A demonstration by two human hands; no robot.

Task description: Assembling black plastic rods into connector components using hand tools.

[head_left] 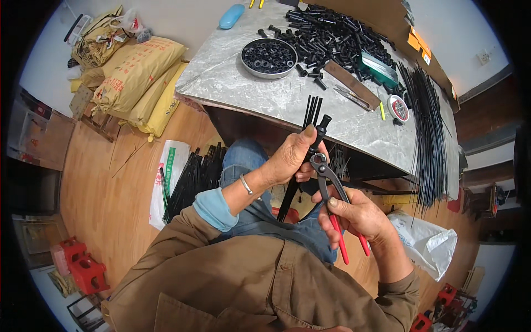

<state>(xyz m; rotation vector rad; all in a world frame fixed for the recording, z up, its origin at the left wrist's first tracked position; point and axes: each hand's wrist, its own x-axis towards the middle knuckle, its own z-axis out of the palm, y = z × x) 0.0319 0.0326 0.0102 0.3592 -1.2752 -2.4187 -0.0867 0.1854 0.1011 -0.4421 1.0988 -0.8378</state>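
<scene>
Pincers [325, 176] in the closed right hand [357, 216] bite near the left hand [290, 157] gripping black rods [301, 166]; a slip could pinch fingers.

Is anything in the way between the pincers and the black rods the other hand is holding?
Nothing visible is. The pincers in the right hand have their head right against the black rods held by the left hand.
</scene>
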